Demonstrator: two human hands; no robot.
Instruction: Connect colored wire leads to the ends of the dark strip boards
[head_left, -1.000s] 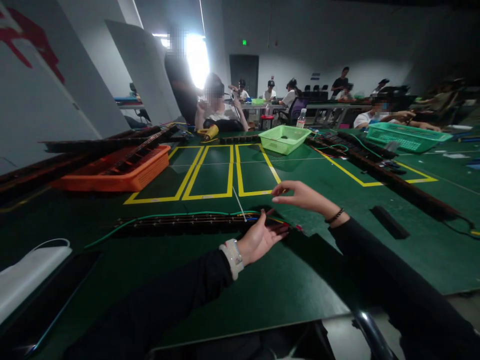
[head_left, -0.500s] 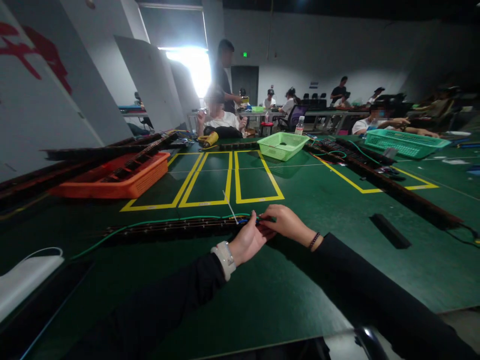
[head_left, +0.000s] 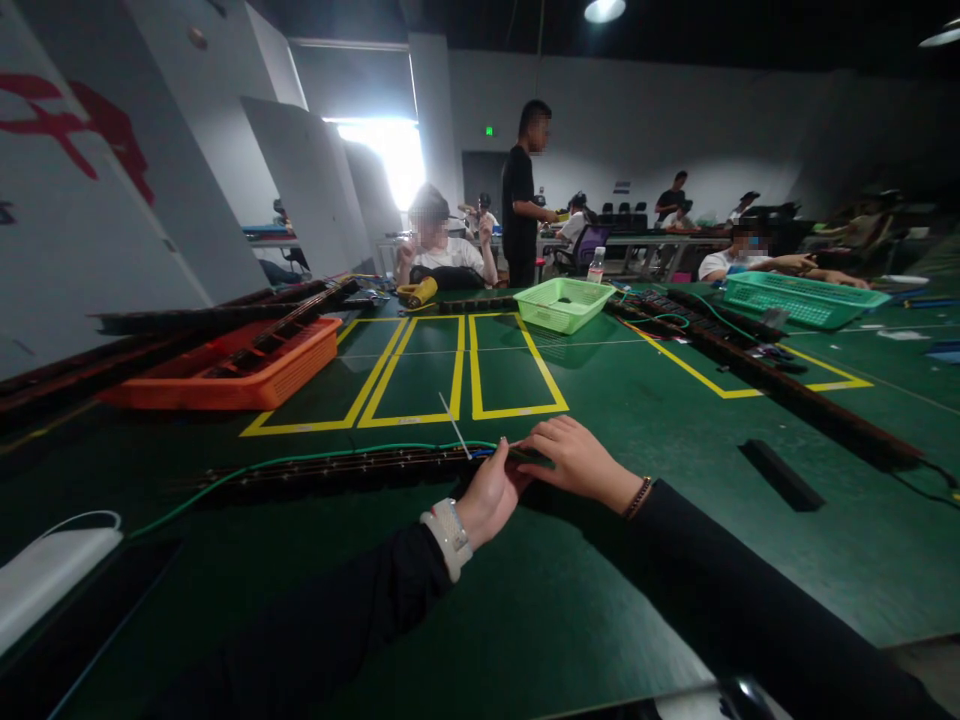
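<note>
A long dark strip with thin metallic lines along it lies across the green table. Its right end is between my two hands and mostly hidden by them. My left hand, with a pale wristband, is closed round that end, thumb up. From the right, my right hand curls its fingers over the same end, closed; its fingertips are partly hidden. A green wire runs along the strip and off to the left. Beside my left thumb, a white cable tie sticks up near a short blue wire.
An orange basket with dark strips stands left. A light green basket and a teal basket are farther back. A black bar lies right, a white device at left. People work beyond the table.
My view has tilted slightly up. The right hand's fingers have moved further over the strip's end, and the left hand has turned a little. In the background, a standing person has moved right.
</note>
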